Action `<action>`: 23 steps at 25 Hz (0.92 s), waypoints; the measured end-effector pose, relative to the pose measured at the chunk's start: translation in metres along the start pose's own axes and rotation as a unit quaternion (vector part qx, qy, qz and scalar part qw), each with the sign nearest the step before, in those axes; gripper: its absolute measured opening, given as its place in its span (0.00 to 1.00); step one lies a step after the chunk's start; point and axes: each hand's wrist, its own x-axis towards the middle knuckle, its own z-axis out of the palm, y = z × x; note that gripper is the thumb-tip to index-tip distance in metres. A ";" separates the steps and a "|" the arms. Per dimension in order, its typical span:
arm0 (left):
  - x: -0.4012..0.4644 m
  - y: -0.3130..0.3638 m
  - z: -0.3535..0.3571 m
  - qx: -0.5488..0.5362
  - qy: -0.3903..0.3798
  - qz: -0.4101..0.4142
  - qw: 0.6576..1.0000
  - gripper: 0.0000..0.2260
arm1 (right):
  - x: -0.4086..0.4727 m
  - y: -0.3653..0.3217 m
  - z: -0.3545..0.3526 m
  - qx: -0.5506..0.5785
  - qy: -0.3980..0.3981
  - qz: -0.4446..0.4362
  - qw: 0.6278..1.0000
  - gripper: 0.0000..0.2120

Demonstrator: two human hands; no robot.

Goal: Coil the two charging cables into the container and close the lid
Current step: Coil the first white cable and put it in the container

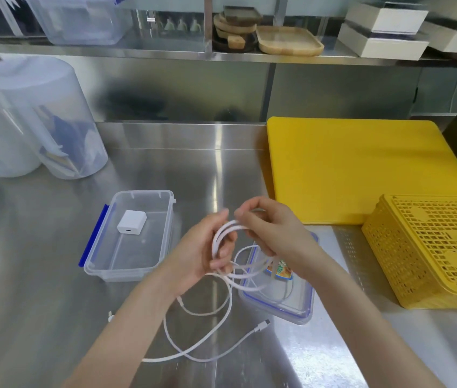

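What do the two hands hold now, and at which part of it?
Both hold a white cable. The left hand grips the coiled loops; the right hand pinches the top of the loop. The cable's loose end lies on the counter.

Single view, head-mounted, wide-angle, pitched forward and down over a steel counter [53, 275]. Both forearms enter from the bottom edge; left hand [207, 247] and right hand [272, 228] meet near frame centre, close to the lens, slightly motion-blurred. Open container [93, 261] sits just left of centre, lid [303, 306] just right of it below the hands. Yellow board [361, 169] and yellow basket [406, 261] fill the right side, basket cut by the right edge. Clear tubs [39, 121] at far left. Shelf [137, 51] runs across the top, bowed by lens distortion. No second view, so no overlap.
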 end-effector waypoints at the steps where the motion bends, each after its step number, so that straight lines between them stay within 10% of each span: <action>1: -0.001 0.003 -0.002 0.051 -0.021 -0.016 0.998 0.19 | 0.000 -0.002 -0.001 -0.039 -0.023 0.002 0.999 0.06; 6: -0.002 0.002 0.004 0.125 0.008 0.025 0.992 0.16 | 0.006 -0.002 0.002 -0.004 0.007 0.037 0.999 0.14; 12: 0.002 -0.002 0.015 -0.035 0.057 0.052 0.996 0.20 | 0.010 0.000 0.005 0.136 0.003 0.073 0.988 0.15; 18: -0.001 -0.007 0.007 0.062 -0.048 -0.032 0.996 0.05 | 0.011 0.000 0.001 0.014 0.015 0.103 0.994 0.20; 23: -0.002 -0.005 0.003 0.078 -0.073 -0.061 0.992 0.11 | 0.012 0.005 0.009 -0.037 0.074 0.070 0.994 0.20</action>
